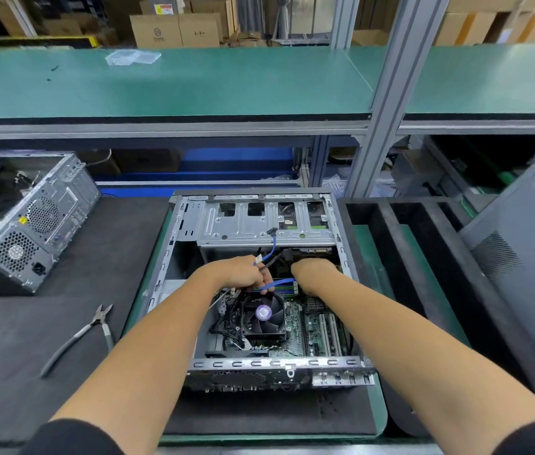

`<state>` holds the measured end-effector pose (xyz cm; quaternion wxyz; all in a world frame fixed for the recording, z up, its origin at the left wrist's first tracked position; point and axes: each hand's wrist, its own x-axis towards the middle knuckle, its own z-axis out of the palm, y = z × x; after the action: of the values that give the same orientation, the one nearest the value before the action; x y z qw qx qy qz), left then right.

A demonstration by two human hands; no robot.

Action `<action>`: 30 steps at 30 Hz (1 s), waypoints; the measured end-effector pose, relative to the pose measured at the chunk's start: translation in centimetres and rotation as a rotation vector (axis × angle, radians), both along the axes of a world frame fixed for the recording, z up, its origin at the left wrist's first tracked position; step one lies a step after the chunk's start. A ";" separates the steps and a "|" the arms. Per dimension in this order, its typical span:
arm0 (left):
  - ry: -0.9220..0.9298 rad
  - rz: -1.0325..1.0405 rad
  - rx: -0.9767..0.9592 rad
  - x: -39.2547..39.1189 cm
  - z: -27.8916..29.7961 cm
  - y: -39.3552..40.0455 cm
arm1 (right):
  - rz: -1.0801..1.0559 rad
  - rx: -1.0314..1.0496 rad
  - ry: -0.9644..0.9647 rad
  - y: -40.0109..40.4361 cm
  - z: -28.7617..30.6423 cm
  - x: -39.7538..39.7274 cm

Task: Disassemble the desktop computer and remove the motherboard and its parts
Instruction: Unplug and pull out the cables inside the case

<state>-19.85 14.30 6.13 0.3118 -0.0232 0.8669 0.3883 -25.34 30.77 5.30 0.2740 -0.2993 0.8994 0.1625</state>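
Note:
An open desktop case (180,224) lies on its side on the black mat, with the green motherboard (295,326) and a black CPU fan (263,315) inside. My left hand (238,274) grips a bundle of blue and black cables (274,249) above the fan. My right hand (313,272) reaches down beside the memory slots (279,285), below the drive cage (259,224); its fingers are hidden, so what it holds cannot be made out.
Side cutters (88,330) lie on the mat left of the case. A second, emptied case (29,221) stands at far left. A black foam rack with slots (424,257) and a grey side panel (522,251) stand on the right. A green shelf (194,83) runs above.

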 end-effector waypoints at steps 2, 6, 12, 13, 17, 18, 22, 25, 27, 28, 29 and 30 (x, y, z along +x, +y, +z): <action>-0.003 0.002 0.003 0.0 0.1 0.0 | 0.000 -0.008 0.007 0.1 -0.1 0.0; -0.001 -0.006 0.013 0.1 0.1 0.0 | -0.005 -0.014 0.016 0.3 -0.1 0.0; -0.003 0.007 0.027 0.1 0.1 0.2 | -0.026 -0.046 0.012 0.1 -0.3 0.1; -0.003 0.007 0.019 0.1 0.1 0.1 | -0.024 -0.065 0.019 0.1 -0.3 0.1; 0.003 0.018 -0.009 0.1 0.1 -0.1 | -0.005 -0.103 0.002 0.3 0.0 0.0; 0.003 0.023 -0.012 0.1 0.1 -0.1 | 0.005 -0.105 -0.006 0.5 0.0 0.1; -0.006 0.085 0.044 0.4 0.5 -0.2 | -0.012 -0.147 -0.032 0.8 0.0 0.5; 0.003 0.173 0.124 0.7 1.7 -0.6 | -0.102 -0.300 -0.122 0.6 0.1 0.4; 0.021 0.206 0.118 0.8 2.8 -1.2 | -0.171 -0.407 -0.198 0.2 0.1 0.3; 0.034 0.212 0.104 0.7 3.4 -1.5 | -0.199 -0.443 -0.222 0.0 0.0 0.2; 0.048 0.222 0.089 0.7 3.8 -1.9 | -0.213 -0.464 -0.233 -0.2 -0.1 0.2; 0.069 0.240 0.071 0.8 4.1 -2.3 | -0.209 -0.474 -0.229 -0.5 -0.2 0.3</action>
<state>-19.05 12.01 10.28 0.2335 -0.1023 0.8537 0.4541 -25.08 30.26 5.11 0.3115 -0.2772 0.9014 -0.1164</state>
